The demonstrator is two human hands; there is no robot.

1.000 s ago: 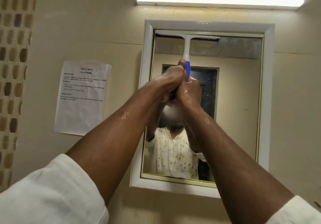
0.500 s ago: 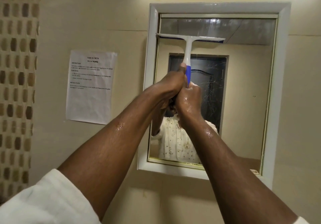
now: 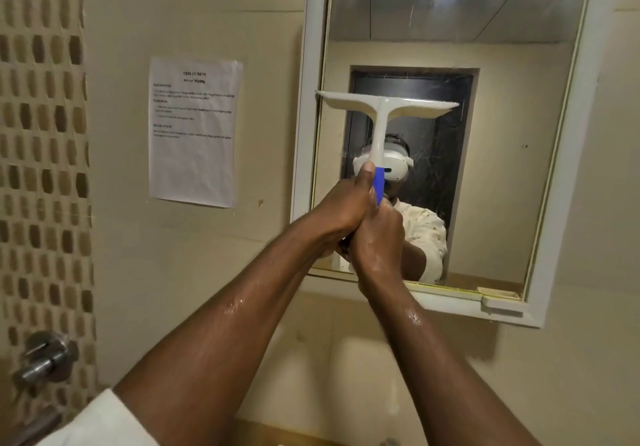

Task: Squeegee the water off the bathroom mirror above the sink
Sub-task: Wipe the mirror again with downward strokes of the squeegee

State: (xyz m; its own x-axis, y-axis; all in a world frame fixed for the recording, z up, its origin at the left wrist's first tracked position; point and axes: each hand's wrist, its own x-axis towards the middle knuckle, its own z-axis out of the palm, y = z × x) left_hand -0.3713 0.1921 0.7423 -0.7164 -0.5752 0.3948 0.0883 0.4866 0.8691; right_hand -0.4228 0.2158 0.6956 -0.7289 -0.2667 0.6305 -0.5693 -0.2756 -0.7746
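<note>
Lower on the mirror (image 3: 512, 175) now, squeegee (image 3: 382, 108); left hand (image 3: 341, 211) and right hand (image 3: 379, 237) grasp it.

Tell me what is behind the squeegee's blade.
Behind the squeegee is the mirror, showing a dark doorway's reflection. The strip of glass under the blade is covered. The left hand and right hand grip the handle.

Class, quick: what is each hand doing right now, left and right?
Left hand: closed in a grip on the squeegee handle, thumb up along it.
Right hand: closed in a grip on the same handle, just below the left.
</note>
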